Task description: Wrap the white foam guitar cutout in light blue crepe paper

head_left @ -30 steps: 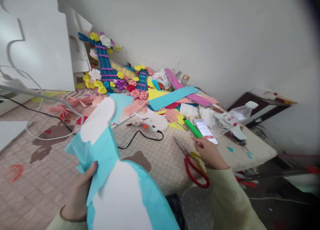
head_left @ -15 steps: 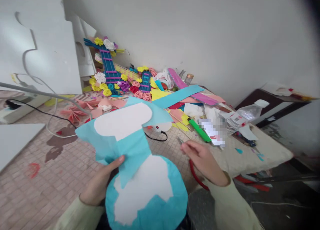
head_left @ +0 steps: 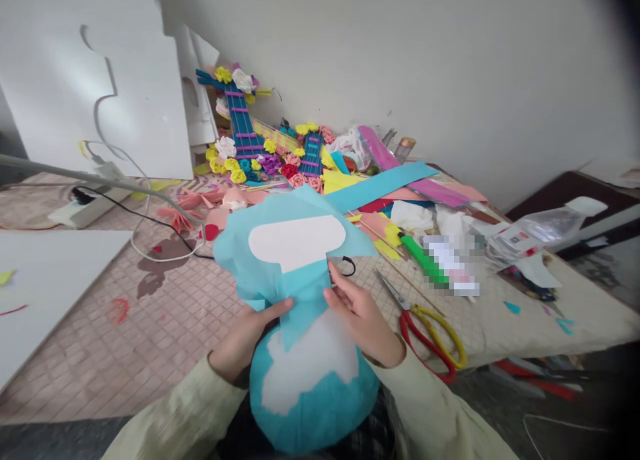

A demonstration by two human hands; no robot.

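Over my lap I hold a white board cutout (head_left: 300, 237), long at the top, narrow in the middle and rounded below, partly covered with turquoise paper (head_left: 305, 290). My left hand (head_left: 247, 337) grips its narrow middle from the left, thumb on the paper in front and the other fingers hidden behind. On the opposite edge, my right hand (head_left: 360, 317) pinches the paper between thumb and fingers. Loose turquoise paper spreads behind the cutout's top. To the right of my right hand lie scissors (head_left: 420, 327) with one red and one yellow handle loop, blades apart.
Guitar-shaped paper crafts (head_left: 243, 123) with paper flowers stand against the wall. Paper strips (head_left: 385, 183), a green cutter (head_left: 425, 260), a blurred phone-like object and a plastic bottle (head_left: 550, 230) lie right. Cables and a power strip (head_left: 90, 203) are left, behind a white board (head_left: 55, 293).
My right hand has let go of the scissors, now on the table, and moved left onto the paper's edge. The cutout sits slightly farther right in view, and the whole scene has shifted right.
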